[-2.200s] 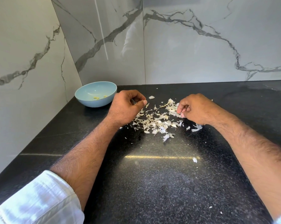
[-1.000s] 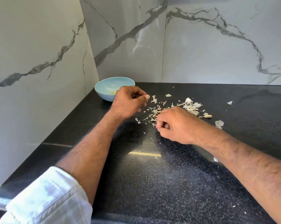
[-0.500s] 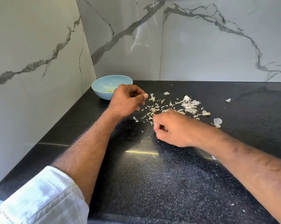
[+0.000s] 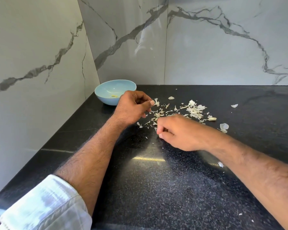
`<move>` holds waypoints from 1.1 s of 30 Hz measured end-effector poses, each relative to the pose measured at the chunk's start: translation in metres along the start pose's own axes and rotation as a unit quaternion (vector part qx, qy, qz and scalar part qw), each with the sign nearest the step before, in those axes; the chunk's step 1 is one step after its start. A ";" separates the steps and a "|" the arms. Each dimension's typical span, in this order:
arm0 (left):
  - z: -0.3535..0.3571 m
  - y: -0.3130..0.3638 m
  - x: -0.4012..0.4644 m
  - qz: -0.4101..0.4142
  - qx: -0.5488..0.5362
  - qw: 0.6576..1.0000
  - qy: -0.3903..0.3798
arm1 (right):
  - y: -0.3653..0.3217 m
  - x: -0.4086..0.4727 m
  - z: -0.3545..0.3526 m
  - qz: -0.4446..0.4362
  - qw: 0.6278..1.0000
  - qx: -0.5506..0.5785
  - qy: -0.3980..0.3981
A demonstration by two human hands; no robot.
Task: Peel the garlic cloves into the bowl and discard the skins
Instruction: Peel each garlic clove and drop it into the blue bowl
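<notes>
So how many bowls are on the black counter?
1. The round light blue bowl sits at the back left corner of the black speckled counter, just behind the left hand. None seems hidden.

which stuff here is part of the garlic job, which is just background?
Job:
- blue bowl, a few peeled bits inside
- garlic skins strewn on the counter
- clove at the pile's right edge
- left hand, fingers curled
- right hand, fingers curled; contents hidden

Background:
- black counter
- marble wall
- white sleeve
</notes>
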State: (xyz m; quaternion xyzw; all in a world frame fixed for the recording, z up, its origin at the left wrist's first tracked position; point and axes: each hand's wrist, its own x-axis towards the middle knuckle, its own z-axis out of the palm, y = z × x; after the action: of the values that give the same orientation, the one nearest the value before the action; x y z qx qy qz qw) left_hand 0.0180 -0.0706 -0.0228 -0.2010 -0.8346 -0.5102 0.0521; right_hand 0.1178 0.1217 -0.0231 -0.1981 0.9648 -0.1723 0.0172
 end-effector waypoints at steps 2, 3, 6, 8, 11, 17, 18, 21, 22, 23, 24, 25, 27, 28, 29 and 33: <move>0.001 0.002 -0.001 -0.001 -0.010 1.000 -0.004 | 0.015 -0.002 -0.007 0.025 0.989 0.124 0.074; 0.001 0.003 -0.002 -0.002 -0.015 1.000 -0.006 | 0.022 -0.003 -0.011 0.045 0.969 0.214 0.115; 0.005 0.006 -0.003 -0.007 -0.043 0.999 -0.020 | 0.039 -0.002 -0.020 0.061 0.863 0.474 0.161; 0.010 0.007 -0.002 -0.005 -0.051 0.998 -0.031 | 0.045 -0.002 -0.024 0.057 0.822 0.546 0.155; 0.013 0.006 -0.002 -0.002 -0.048 0.998 -0.039 | 0.048 -0.004 -0.026 0.052 0.826 0.547 0.124; 0.006 0.005 -0.003 0.000 -0.052 0.998 -0.023 | 0.022 -0.008 -0.009 0.031 0.932 0.349 0.092; 0.005 0.004 -0.003 0.000 -0.054 0.998 -0.021 | 0.015 -0.008 -0.008 0.006 0.952 0.282 0.121; 0.006 0.000 0.000 0.002 -0.059 0.998 -0.020 | 0.001 -0.009 -0.009 -0.073 0.946 0.197 0.247; 0.006 0.000 0.000 0.002 -0.061 0.998 -0.020 | -0.001 -0.009 -0.009 -0.085 0.950 0.175 0.244; 0.007 0.000 0.001 0.003 -0.060 0.998 -0.020 | -0.002 -0.009 -0.005 -0.086 0.967 0.134 0.201; 0.007 0.000 0.000 0.003 -0.055 0.998 -0.019 | -0.003 -0.008 0.001 -0.080 0.985 0.075 0.131; 0.008 0.002 0.000 0.003 -0.049 0.999 -0.020 | -0.003 -0.006 0.007 -0.069 0.995 0.021 0.069; 0.007 0.003 -0.001 0.004 -0.045 0.999 -0.022 | -0.001 -0.002 0.012 -0.057 0.998 -0.025 0.026; 0.006 0.003 -0.002 0.002 -0.046 0.999 -0.021 | -0.002 0.000 0.011 -0.054 0.998 -0.023 0.023; 0.005 0.002 -0.002 -0.002 -0.047 0.999 -0.019 | -0.001 0.001 0.008 -0.042 0.999 -0.001 0.026; 0.005 0.000 0.000 -0.016 -0.050 0.998 -0.017 | 0.018 -0.005 -0.001 0.029 0.976 0.210 0.057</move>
State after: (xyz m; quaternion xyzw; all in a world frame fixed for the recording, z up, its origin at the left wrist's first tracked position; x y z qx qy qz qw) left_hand 0.0185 -0.0665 -0.0254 -0.1987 -0.8121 -0.5483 0.0199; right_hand 0.1160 0.1397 -0.0283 -0.1518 0.9120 -0.3810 0.0086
